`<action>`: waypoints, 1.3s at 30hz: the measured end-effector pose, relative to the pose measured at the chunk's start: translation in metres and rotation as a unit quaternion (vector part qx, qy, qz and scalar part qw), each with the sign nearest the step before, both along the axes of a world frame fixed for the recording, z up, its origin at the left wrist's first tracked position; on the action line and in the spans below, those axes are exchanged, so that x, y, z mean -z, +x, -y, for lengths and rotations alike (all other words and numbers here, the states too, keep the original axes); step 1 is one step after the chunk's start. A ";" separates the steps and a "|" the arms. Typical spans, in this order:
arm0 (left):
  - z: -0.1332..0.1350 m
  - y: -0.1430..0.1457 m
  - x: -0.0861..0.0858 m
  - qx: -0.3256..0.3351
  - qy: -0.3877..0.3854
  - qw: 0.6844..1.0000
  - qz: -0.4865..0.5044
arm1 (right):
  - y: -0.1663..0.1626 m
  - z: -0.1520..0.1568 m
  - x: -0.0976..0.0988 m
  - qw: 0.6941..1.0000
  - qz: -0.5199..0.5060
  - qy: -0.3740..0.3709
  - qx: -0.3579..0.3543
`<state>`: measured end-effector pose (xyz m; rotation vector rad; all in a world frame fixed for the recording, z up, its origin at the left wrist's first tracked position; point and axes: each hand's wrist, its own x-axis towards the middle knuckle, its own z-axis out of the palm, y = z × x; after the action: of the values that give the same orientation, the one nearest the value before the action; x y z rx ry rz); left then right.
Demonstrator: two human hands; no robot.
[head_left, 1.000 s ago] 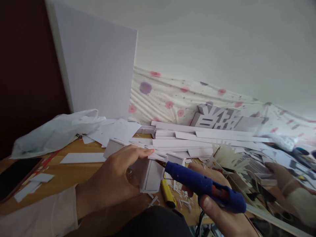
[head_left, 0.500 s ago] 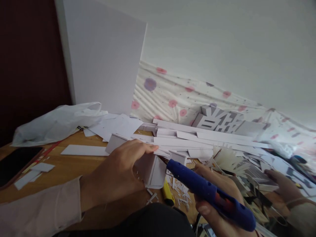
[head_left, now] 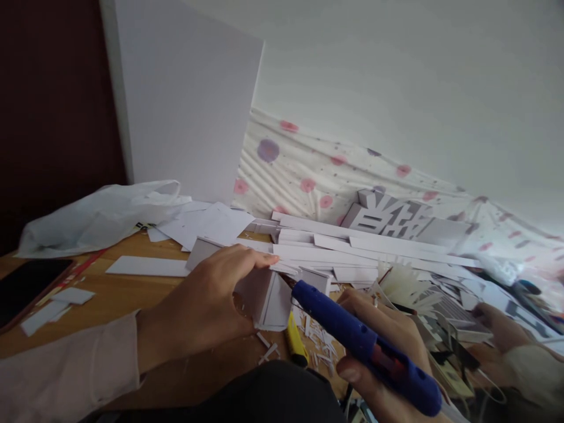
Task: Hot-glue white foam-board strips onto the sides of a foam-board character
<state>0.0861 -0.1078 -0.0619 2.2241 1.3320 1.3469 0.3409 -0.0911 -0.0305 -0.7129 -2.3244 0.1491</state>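
White form (head_left: 278, 302) | likely light, stiff, easily dented; take by edges | left hand (head_left: 200, 296) grips it | right hand (head_left: 403, 332) grips glue gun (head_left: 346, 328)

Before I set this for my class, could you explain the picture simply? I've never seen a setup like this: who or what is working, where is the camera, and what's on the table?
There is no machine here: a person works with two bare hands. The camera is worn on that person's head, looking forward and down, so we see roughly what they see.

The left grip holds a white piece. The right grip is around a blue glue gun, its tip close to the piece; whether they touch is hard to tell.

On the wooden table lie a phone, a bag, long white strips, scraps and a yellow tool. At the right, another person's hand shows.
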 end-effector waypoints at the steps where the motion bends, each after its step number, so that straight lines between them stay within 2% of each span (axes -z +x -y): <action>1: 0.000 0.000 0.000 -0.001 0.001 1.000 0.000 | 0.000 0.000 0.000 1.000 0.005 0.005 -0.002; 7: 0.001 0.002 0.000 0.000 0.008 1.000 -0.008 | 0.002 -0.001 0.003 0.999 -0.007 0.041 -0.006; 15: 0.003 -0.001 -0.003 -0.019 -0.012 1.000 0.003 | 0.005 -0.001 -0.001 1.000 -0.008 -0.013 -0.003; 20: 0.005 -0.001 -0.004 -0.025 -0.001 1.000 0.000 | 0.005 -0.003 -0.005 1.000 0.006 0.022 -0.007; 24: 0.005 -0.003 -0.003 -0.034 0.003 0.999 0.009 | 0.005 -0.004 -0.003 1.000 -0.012 0.007 -0.016; 28: 0.005 -0.007 0.001 -0.029 0.002 0.999 0.015 | 0.003 -0.001 -0.001 0.997 -0.055 -0.053 0.013; 32: 0.010 -0.012 0.001 -0.039 -0.021 0.999 -0.008 | 0.001 -0.004 -0.003 0.992 -0.063 -0.110 -0.014; 34: 0.015 -0.015 0.000 -0.052 -0.019 0.998 -0.039 | 0.000 -0.005 -0.003 0.985 -0.080 -0.153 -0.002; 37: 0.021 -0.020 -0.001 -0.081 -0.011 0.993 -0.086 | -0.005 -0.005 -0.004 0.964 -0.131 -0.228 0.050; 39: 0.024 -0.025 -0.001 -0.097 0.007 0.988 -0.119 | -0.010 -0.004 -0.003 0.940 -0.163 -0.296 0.048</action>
<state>0.0606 -0.1317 -0.0611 2.3775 1.6617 1.1803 0.3310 -0.0867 -0.0272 -0.9994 -1.9179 0.8810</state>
